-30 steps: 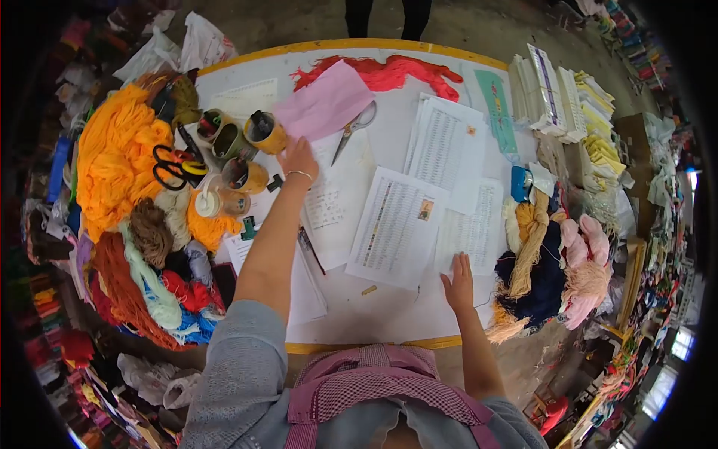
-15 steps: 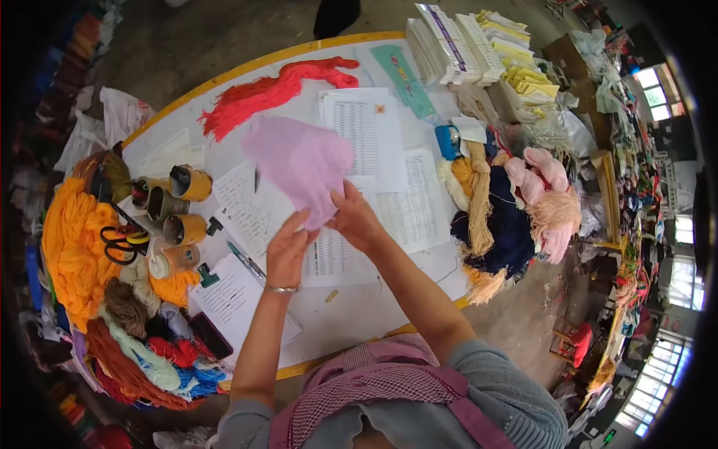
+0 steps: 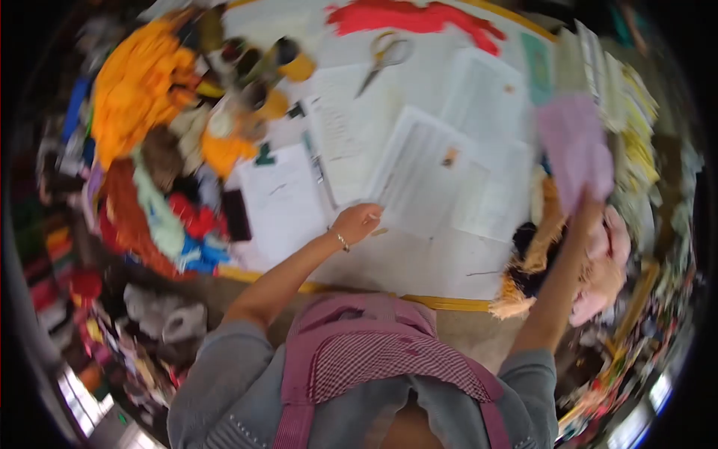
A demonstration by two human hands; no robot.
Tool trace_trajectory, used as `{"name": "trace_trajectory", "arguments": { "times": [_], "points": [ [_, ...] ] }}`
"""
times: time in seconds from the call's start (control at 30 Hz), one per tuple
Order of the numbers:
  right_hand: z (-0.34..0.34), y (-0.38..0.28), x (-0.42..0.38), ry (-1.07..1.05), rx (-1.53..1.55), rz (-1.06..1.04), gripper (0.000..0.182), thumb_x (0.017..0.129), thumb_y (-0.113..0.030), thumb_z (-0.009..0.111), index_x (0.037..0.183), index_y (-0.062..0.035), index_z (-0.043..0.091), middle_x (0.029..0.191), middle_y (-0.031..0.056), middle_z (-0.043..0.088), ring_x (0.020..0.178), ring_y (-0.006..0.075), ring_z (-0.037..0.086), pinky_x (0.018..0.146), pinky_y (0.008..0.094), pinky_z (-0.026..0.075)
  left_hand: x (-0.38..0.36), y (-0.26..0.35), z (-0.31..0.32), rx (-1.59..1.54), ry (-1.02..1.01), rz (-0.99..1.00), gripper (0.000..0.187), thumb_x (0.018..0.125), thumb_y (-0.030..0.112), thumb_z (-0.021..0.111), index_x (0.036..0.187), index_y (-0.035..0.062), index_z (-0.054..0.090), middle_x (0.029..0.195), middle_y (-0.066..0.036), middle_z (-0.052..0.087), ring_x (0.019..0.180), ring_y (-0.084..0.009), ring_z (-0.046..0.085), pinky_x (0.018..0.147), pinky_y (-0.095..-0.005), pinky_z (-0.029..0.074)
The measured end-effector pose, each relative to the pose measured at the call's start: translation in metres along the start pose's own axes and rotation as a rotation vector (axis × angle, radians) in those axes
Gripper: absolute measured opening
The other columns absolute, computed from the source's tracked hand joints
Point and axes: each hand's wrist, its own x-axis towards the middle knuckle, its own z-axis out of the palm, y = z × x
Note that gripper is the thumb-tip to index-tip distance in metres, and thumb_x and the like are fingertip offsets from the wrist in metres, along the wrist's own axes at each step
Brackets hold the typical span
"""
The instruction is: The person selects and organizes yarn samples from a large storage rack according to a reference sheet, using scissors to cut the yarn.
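Note:
My right hand is closed on the lower end of a lilac cloth, which it holds up at the right side of the table. Beneath and beside that hand lie hanks of pale pink yarn and tan yarn. My left hand hovers over the front part of the table with curled fingers, and I see nothing held in it. Near it are a printed sheet and a clipboard of white paper. Motion blurs both hands and the cloth.
Scissors lie beyond the papers, near a red yarn hank. At left are orange yarn, several pots, mixed yarn hanks and a dark phone. Stacked yellowish packets stand at far right.
My left hand has let go of the lilac cloth and moved apart from it. My right hand has carried the cloth to the right, uncovering scissors and a sheet. The view has turned.

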Motion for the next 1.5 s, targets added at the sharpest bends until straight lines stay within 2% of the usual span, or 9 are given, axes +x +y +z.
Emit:
{"name": "trace_trajectory", "arguments": {
  "times": [0.03, 0.17, 0.23, 0.33, 0.53, 0.87, 1.1, 1.37, 1.5],
  "points": [
    [0.03, 0.061, 0.046, -0.094, 0.824, 0.035, 0.061, 0.08, -0.023, 0.07, 0.124, 0.0098, 0.044, 0.116, 0.0175, 0.054, 0.095, 0.0267, 0.057, 0.077, 0.0365, 0.05, -0.007, -0.014, -0.001, -0.017, 0.068, -0.01, 0.029, 0.083, 0.013, 0.06, 0.112, 0.0071, 0.059, 0.094, -0.008, 0.066, 0.077, -0.0196, 0.064, 0.073, -0.0294, 0.05],
    [-0.004, 0.078, 0.034, -0.078, 0.744, 0.083, 0.071, 0.079, -0.023, 0.07, 0.131, 0.0084, 0.033, 0.117, 0.019, 0.054, 0.103, 0.0284, 0.055, 0.086, 0.0355, 0.047, -0.034, -0.063, -0.022, 0.003, 0.637, -0.161, 0.021, 0.077, 0.009, 0.064, 0.098, 0.0058, 0.058, 0.087, -0.006, 0.058, 0.07, -0.0177, 0.059, 0.067, -0.0292, 0.05],
    [-0.049, 0.002, -0.034, 0.139, -0.116, 0.214, 0.076, 0.078, -0.025, 0.07, 0.133, 0.0062, 0.03, 0.116, 0.0227, 0.054, 0.105, 0.0353, 0.054, 0.09, 0.0402, 0.045, -0.039, -0.071, -0.037, 0.044, 0.778, -0.307, 0.021, 0.075, 0.011, 0.065, 0.094, 0.0079, 0.058, 0.084, -0.007, 0.054, 0.07, -0.0187, 0.057, 0.066, -0.0313, 0.049],
    [-0.006, 0.041, -0.054, 0.482, -0.368, -0.4, 0.074, 0.075, -0.027, 0.071, 0.132, 0.0039, 0.034, 0.118, 0.0268, 0.052, 0.107, 0.0396, 0.051, 0.092, 0.046, 0.041, -0.021, -0.098, -0.043, 0.165, 0.85, -0.2, 0.021, 0.073, 0.012, 0.066, 0.093, 0.008, 0.059, 0.085, -0.007, 0.056, 0.071, -0.0198, 0.058, 0.066, -0.0327, 0.048],
    [0.045, -0.037, -0.226, -0.17, -0.022, -0.687, 0.069, 0.069, -0.009, 0.074, 0.129, 0.0018, 0.041, 0.127, 0.0202, 0.045, 0.12, 0.0361, 0.039, 0.103, 0.0431, 0.029, 0.045, -0.05, -0.06, 0.241, 0.754, -0.469, 0.03, 0.072, 0.029, 0.065, 0.087, 0.0033, 0.057, 0.078, -0.013, 0.064, 0.075, -0.032, 0.063, 0.068, -0.0397, 0.051],
    [0.059, -0.091, -0.354, -0.649, 0.267, -0.865, 0.057, 0.069, 0.002, 0.067, 0.122, -0.0003, 0.044, 0.12, 0.0181, 0.05, 0.112, 0.0373, 0.044, 0.098, 0.0429, 0.036, 0.042, -0.051, -0.073, 0.336, 0.621, -0.571, 0.033, 0.066, 0.029, 0.066, 0.081, 0.0008, 0.058, 0.076, -0.019, 0.065, 0.074, -0.0359, 0.064, 0.067, -0.0411, 0.052],
    [0.064, -0.09, -0.357, -0.705, 0.203, -0.821, 0.055, 0.071, 0.0, 0.066, 0.121, 0.0007, 0.045, 0.12, 0.0183, 0.05, 0.113, 0.0366, 0.043, 0.098, 0.0417, 0.036, 0.061, -0.061, -0.111, -0.129, 0.659, -0.482, 0.031, 0.069, 0.03, 0.066, 0.087, 0.0042, 0.063, 0.081, -0.014, 0.068, 0.076, -0.0302, 0.065, 0.07, -0.0381, 0.051],
    [0.076, -0.086, -0.358, -0.66, 0.141, -0.825, 0.059, 0.07, -0.004, 0.068, 0.124, 0.0002, 0.045, 0.131, 0.0184, 0.044, 0.12, 0.0361, 0.041, 0.101, 0.0419, 0.035, 0.045, -0.049, -0.084, 0.32, 0.839, -0.149, 0.017, 0.078, 0.014, 0.06, 0.094, 0.0104, 0.058, 0.09, -0.008, 0.055, 0.08, -0.0262, 0.058, 0.064, -0.0386, 0.047],
    [0.074, -0.085, -0.362, -0.717, 0.019, -0.834, 0.07, 0.069, -0.007, 0.071, 0.133, -0.0124, 0.042, 0.143, 0.0085, 0.036, 0.131, 0.0301, 0.032, 0.101, 0.0421, 0.034, 0.047, -0.028, -0.042, 0.284, 0.66, 0.306, 0.028, 0.07, 0.0, 0.06, 0.097, 0.0053, 0.057, 0.09, -0.013, 0.055, 0.085, -0.0293, 0.055, 0.072, -0.037, 0.046]
  ]
}}
